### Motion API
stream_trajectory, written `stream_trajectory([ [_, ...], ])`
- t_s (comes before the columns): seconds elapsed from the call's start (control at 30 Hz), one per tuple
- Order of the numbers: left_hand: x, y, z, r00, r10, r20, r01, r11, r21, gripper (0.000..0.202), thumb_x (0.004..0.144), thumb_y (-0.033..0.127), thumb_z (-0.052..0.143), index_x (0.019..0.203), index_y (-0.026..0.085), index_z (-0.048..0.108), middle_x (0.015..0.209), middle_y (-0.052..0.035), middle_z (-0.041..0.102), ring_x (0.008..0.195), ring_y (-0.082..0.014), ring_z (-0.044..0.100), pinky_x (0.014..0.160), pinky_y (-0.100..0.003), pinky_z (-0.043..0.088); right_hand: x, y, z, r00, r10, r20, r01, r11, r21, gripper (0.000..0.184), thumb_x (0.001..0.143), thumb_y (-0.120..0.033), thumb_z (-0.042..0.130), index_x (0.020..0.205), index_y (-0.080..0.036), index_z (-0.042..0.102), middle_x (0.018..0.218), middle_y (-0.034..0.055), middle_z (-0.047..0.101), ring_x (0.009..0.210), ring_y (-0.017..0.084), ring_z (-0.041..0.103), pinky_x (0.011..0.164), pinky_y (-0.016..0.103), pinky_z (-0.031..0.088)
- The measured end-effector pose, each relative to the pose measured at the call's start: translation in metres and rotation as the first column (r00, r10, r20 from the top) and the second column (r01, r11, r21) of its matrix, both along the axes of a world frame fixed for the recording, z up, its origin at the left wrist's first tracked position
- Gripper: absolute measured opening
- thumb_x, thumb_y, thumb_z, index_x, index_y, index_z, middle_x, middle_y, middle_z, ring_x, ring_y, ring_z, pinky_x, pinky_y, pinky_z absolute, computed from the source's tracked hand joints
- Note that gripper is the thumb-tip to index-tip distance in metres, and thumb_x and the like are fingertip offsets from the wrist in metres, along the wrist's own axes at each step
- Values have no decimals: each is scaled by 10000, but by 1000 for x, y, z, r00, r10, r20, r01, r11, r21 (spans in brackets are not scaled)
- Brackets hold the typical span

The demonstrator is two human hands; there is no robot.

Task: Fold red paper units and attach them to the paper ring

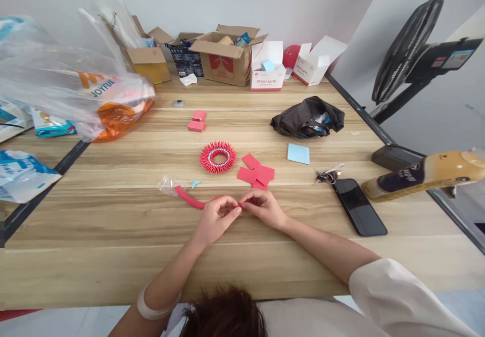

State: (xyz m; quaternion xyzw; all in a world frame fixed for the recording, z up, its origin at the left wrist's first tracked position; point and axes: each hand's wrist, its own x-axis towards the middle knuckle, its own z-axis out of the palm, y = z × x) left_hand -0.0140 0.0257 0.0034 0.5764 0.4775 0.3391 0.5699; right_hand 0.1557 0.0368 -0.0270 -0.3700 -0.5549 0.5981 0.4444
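The person's left hand (216,221) and right hand (265,208) meet fingertip to fingertip low on the pale wooden surface (113,226). Each grip is closed in a pinch on the same small red folded paper piece (240,205), which sits between the thumbs and forefingers just above the wood. A curved red strip of joined paper folds (191,200) runs from under the left fingers out to the left. Its far end lies on a crumpled clear plastic wrapper (166,185). Whether the pinched piece is joined to that strip cannot be told.

Just beyond the hands lie a loose pile of red paper squares (257,174) and a tiny light blue folded piece (195,183). Farther back sits a round red ring of folded paper with a pale inner rim (217,156). A light blue square note (298,153) lies to the right of the ring. Near the right forearm rest a bunch of keys (326,176) and a black phone (359,207), face up. Two pink note blocks (197,121) and a crumpled black plastic bag (306,118) lie farther back, in front of the open cardboard boxes (225,54) along the wall.
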Motion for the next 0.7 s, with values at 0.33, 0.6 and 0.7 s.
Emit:
stream_trajectory([
  [0.33,1,1,-4,996,62,62,-59,997,-54,213,731,326,667,716,146,555,697,-1,629,672,-135,636,635,-235,535,0,-7,9,949,4,316,-73,976,204,298,734,-336,697,982,-186,626,931,62,635,655,107,527,582,234,449],
  [0.6,1,4,2,960,159,230,-87,952,-295,295,640,344,757,734,138,567,629,25,632,579,-89,596,594,-202,515,1,-5,5,974,39,221,-70,988,134,363,714,-373,718,1005,-174,635,822,36,625,639,108,540,574,233,441],
  [0.7,0,4,4,944,200,262,-94,926,-366,309,632,332,774,782,133,592,641,16,654,585,-84,605,598,-191,512,2,-4,3,985,69,157,-81,994,69,381,709,-364,727,1020,-165,631,733,13,613,613,102,535,566,228,438],
])
